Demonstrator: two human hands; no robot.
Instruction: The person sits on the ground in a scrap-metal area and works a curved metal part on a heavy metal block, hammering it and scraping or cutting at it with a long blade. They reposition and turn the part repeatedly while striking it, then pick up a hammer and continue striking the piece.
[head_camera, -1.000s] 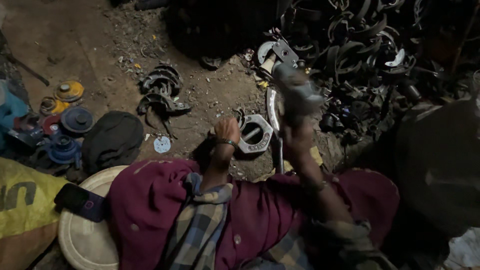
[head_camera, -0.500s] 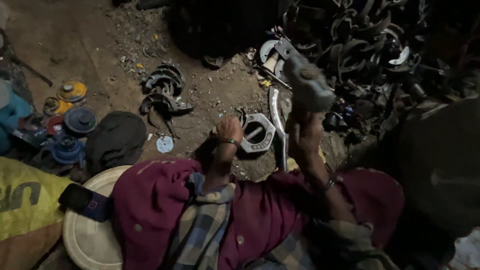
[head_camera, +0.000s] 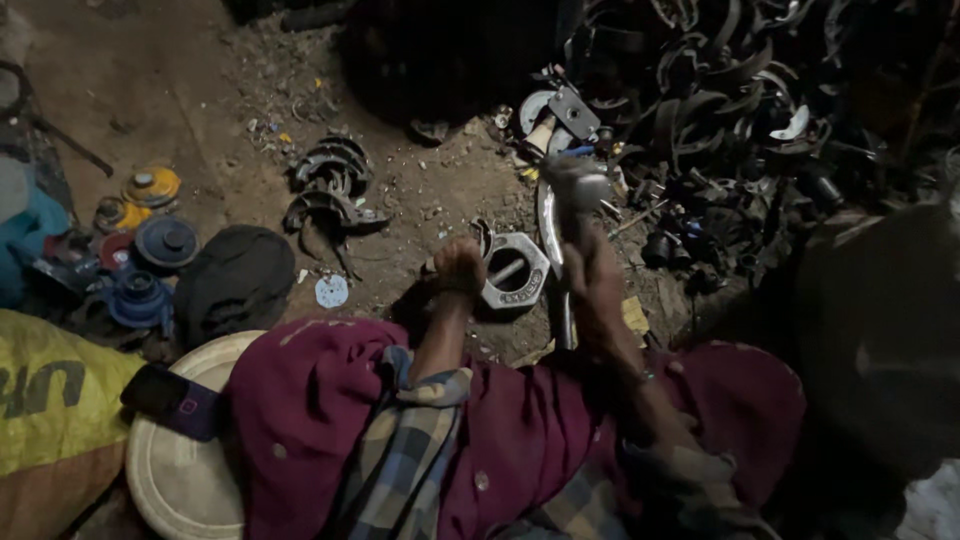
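A rough scrap-metal or repair workshop, worked at ground level: the bare dirt floor (head_camera: 190, 90) is strewn with debris, a dark heap of curved metal parts (head_camera: 740, 90) fills the far right, loose clamp pieces (head_camera: 330, 190) lie in the middle, and coloured pulley-like wheels (head_camera: 150, 250) sit at the left.

Dim light, bare dirt floor (head_camera: 180, 90), scattered debris, dark scrap-metal pile (head_camera: 740, 90)

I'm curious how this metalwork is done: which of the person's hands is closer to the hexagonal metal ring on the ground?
Left. The left hand rests at the hexagonal metal ring's edge; the right hand grips a hammer raised just beside it.
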